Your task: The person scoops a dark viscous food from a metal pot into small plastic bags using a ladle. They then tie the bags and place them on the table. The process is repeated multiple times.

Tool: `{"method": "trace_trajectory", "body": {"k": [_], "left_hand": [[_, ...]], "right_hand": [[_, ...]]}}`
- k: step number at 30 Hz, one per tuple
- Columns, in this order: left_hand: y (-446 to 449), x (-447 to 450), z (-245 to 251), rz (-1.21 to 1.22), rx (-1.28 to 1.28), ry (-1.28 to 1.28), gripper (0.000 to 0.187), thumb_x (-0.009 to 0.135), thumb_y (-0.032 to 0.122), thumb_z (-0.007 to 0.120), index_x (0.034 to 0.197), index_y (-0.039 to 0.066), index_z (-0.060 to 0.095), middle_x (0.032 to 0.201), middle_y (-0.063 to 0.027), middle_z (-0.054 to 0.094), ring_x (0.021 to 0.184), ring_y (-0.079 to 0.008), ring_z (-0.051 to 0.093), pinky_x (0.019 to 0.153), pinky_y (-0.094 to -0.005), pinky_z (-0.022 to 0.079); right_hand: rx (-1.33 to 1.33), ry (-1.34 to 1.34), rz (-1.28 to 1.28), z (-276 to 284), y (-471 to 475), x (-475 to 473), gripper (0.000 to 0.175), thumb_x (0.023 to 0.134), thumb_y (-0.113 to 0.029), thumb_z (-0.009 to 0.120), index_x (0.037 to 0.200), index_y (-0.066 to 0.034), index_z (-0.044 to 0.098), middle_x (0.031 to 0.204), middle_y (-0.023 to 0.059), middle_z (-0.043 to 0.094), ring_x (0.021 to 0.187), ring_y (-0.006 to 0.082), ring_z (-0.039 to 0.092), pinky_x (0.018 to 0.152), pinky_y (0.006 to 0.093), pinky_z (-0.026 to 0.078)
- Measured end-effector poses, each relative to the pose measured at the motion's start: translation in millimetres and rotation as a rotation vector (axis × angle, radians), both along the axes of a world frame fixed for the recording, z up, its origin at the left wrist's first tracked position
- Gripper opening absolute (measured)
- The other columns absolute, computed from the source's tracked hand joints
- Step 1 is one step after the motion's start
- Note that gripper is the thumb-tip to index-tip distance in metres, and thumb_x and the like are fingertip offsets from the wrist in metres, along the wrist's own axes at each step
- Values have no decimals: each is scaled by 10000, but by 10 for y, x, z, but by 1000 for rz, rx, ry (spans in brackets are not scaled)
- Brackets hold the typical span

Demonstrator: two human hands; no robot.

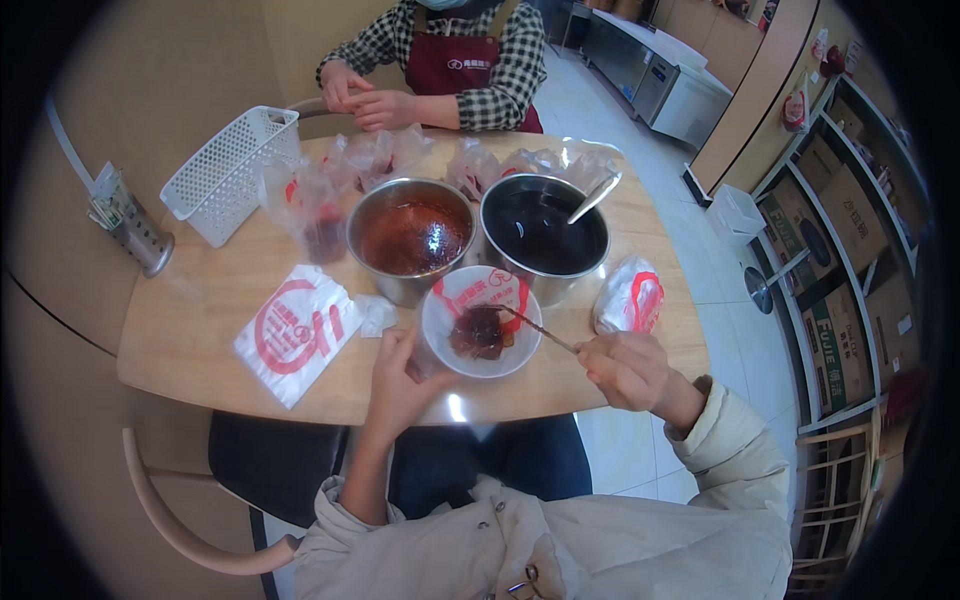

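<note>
My left hand (405, 386) holds the left side of a round white bowl (435, 352), which looks lined with a printed plastic bag and has dark reddish-brown food (478, 334) at its bottom. In my right hand (626, 367) is a thin metal utensil handle (551, 335), its far end over the food. Behind the bowl stand a steel pot of reddish-brown sauce (412, 236) and a steel pot of dark liquid (545, 232) with a metal ladle or spoon handle (596, 196) leaning out. Flat white printed plastic bags (300, 330) lie on the left, beside a small crumpled white piece (376, 315).
Several filled clear bags (382, 157) line the wooden table's (202, 315) far side. A white perforated basket (232, 172) and a metal utensil holder (142, 232) stand left. A white plastic bundle (630, 296) lies right. Across the table sits a person in a maroon apron (454, 64), hands together.
</note>
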State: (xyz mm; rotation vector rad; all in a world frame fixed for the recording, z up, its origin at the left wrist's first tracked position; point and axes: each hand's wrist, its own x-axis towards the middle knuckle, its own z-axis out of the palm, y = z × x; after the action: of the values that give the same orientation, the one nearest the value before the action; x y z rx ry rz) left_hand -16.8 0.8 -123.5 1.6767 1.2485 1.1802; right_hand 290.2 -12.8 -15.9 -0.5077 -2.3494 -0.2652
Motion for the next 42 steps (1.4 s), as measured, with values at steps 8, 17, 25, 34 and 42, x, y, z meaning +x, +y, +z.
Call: {"method": "trace_trajectory", "body": {"k": [8,17,25,34,42], "left_hand": [[0,-13,-142,34,-172,-443,605,890,179,705,1399,-37,462,985,-30,545,716,-52,525,610,-189,454],[70,9,-152,48,-310,-464,159,961,160,607,932,5,623,790,0,624,671,-49,553,598,-206,456],[55,-16,-101,100,-311,-788,103,947,116,613,867,53,599,829,5,627,728,-46,559,675,-211,456],[201,416,370,322,199,-360,243,897,76,617,1123,36,697,855,-30,652,742,-115,574,631,-261,465],[-317,757,546,-121,1026,251,204,794,7,613,957,71,717,744,-56,587,603,-217,532,543,-321,437]], "right_hand": [[-986,936,-336,-240,229,127,249,1006,-187,520,1005,40,620,818,136,697,663,151,662,635,260,547],[-1099,1224,-346,48,609,-143,191,976,-147,528,963,14,629,770,137,689,628,147,654,608,258,547],[-224,358,-252,-162,1030,-1222,127,865,-111,685,936,-8,705,765,102,672,731,232,663,685,327,521],[-801,1098,-391,-592,150,-562,102,951,-63,543,1037,-31,586,947,79,622,757,136,623,657,248,507],[-1616,1625,-97,-862,-33,-749,235,957,-22,447,1184,9,499,1016,120,602,877,155,634,694,293,558]]}}
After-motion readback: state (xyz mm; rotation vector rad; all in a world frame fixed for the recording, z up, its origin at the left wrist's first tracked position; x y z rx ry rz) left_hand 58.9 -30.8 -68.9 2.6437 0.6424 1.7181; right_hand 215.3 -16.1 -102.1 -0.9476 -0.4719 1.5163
